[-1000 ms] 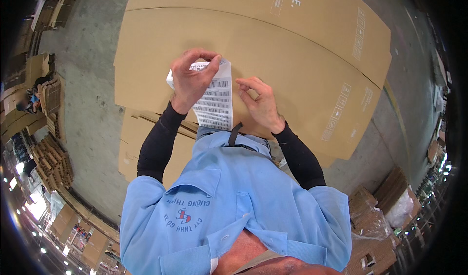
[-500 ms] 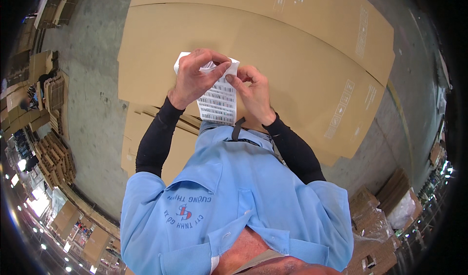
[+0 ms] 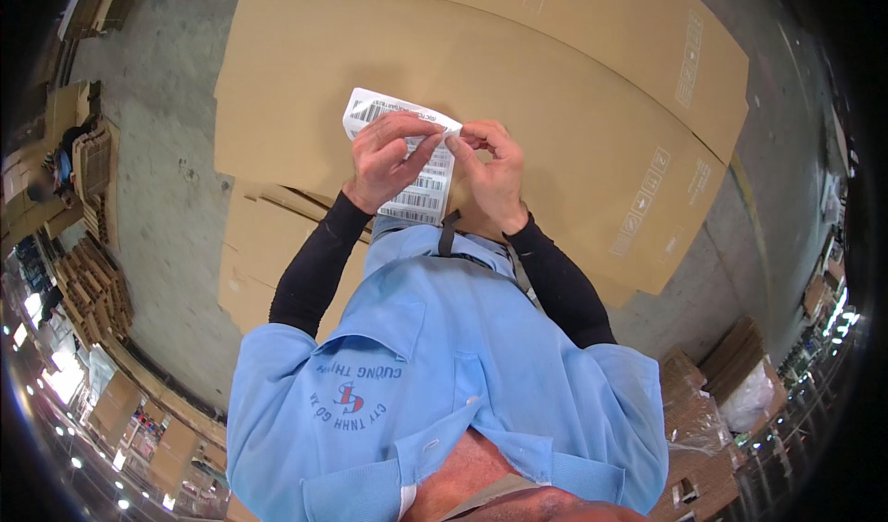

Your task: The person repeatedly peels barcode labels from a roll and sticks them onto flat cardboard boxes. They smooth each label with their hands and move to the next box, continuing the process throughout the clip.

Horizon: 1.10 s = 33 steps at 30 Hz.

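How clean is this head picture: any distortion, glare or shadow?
Head view: the cardboard's edges bow from fisheye distortion, and the corners go black; head view: bright lights glare lower left; head view: soft shadow beside the label sheet.

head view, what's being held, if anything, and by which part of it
The left hand and right hand pinch the white barcode sheet by its right edge, toward the top.

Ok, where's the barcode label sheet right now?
Head view, just left of upper centre: the barcode label sheet is pinched by the left hand and right hand, over flat brown cardboard.
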Each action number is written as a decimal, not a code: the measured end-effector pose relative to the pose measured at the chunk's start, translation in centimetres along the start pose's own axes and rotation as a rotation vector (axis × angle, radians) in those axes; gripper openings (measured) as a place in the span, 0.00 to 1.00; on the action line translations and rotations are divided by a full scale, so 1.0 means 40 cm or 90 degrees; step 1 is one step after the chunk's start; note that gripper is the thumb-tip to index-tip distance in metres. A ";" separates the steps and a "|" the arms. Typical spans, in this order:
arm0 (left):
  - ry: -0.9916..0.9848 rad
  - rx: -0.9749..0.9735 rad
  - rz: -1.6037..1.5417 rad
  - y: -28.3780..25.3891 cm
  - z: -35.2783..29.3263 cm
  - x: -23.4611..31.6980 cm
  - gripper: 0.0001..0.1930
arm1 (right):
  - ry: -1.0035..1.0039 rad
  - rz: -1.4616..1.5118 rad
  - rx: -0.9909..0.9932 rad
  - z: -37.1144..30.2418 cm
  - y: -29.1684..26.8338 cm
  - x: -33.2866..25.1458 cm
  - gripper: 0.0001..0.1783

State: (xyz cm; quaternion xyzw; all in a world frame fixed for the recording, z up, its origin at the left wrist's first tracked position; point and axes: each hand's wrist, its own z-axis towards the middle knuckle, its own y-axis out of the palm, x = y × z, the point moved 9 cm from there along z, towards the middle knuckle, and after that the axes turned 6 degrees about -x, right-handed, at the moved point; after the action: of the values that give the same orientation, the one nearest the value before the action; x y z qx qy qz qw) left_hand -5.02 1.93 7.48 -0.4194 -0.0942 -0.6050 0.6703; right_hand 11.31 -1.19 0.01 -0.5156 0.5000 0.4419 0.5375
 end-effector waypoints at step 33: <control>-0.293 0.597 -0.416 -0.265 0.041 -0.224 0.16 | 0.224 0.171 0.053 0.093 -0.025 0.241 0.09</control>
State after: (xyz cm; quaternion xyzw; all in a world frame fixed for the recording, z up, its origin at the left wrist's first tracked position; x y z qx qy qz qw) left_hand -16.06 10.47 7.57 -0.1492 -0.6157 -0.5674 0.5260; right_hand 13.66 2.04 -9.58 -0.4910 0.6681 0.3913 0.3992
